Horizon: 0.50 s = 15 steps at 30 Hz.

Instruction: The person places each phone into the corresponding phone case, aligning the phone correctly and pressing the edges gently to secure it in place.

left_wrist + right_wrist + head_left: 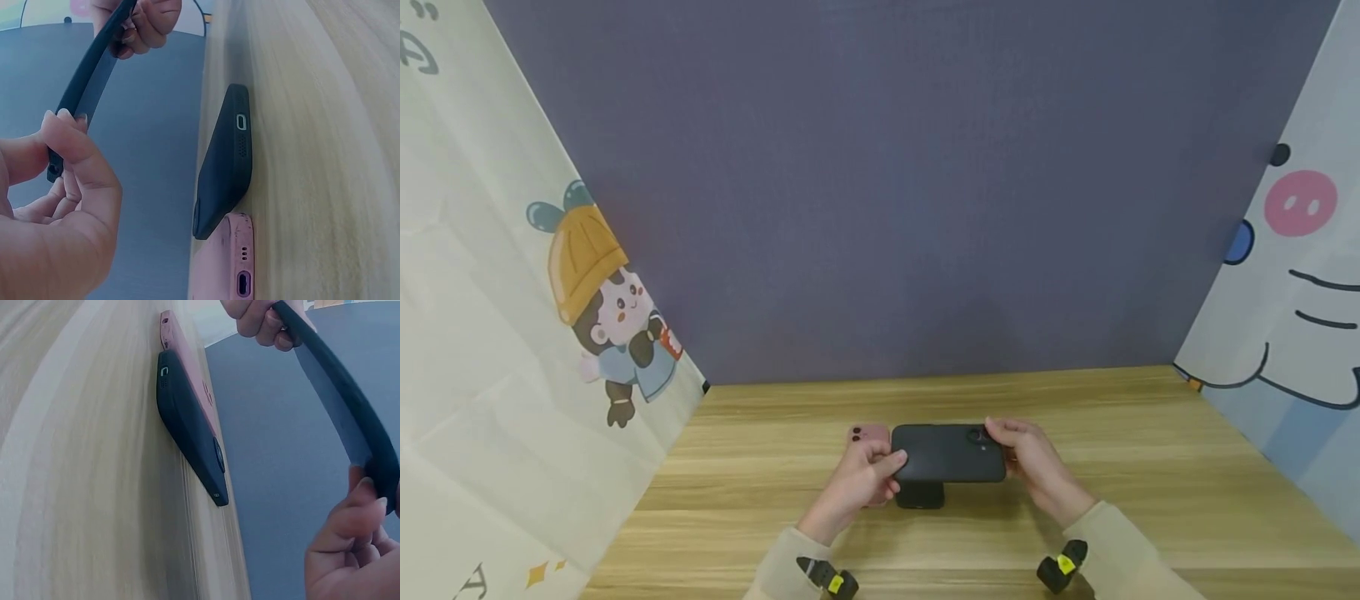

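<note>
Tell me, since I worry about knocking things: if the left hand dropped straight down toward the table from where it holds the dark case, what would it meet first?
Probably the pink phone, which lies under the left hand; the black phone beside it is close too, depth unclear.

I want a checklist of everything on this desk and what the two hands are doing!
Surface: wooden table, light grain.
Job's things: dark phone case held above the table by both ends; it looks bowed in the wrist views.
Clutter: black phone case lying partly on a pink phone case, both on the table.
Grippers: left hand pinches one end of the dark phone case; right hand grips the other end.
Cables: nothing seen.
Surroundings: grey backdrop; cartoon-printed sheets at both sides.
</note>
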Tool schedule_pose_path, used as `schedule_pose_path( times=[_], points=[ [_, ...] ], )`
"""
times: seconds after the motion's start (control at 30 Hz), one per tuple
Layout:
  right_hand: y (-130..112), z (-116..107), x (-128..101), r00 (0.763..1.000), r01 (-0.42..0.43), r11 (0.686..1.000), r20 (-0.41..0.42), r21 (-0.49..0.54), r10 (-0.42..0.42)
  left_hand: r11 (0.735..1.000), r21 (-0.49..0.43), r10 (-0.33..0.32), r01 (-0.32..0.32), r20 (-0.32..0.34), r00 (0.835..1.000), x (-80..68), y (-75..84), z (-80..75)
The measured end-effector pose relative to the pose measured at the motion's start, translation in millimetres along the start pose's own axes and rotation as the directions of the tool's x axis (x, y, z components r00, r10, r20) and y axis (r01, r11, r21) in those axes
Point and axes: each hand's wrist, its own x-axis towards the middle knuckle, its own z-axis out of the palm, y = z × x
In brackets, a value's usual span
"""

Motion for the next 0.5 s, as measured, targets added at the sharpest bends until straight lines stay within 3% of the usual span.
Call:
schedule_pose_path(
  times=[0.17,0.5],
  points=[
    [0.8,2.2,-1.0,1.000,-0.004,1.000,-0.012,0.027,0.004,1.000,0.015,0.014,-0.014,0.018,1.000,-0.2,-0.1,0.2],
    [2.5,-0.2,-0.8,0.999,0.000,0.998,0.041,0.059,-0.003,1.000,0.014,0.005,-0.005,0.030,1.000,-1.1,1.5,-2.0]
  ],
)
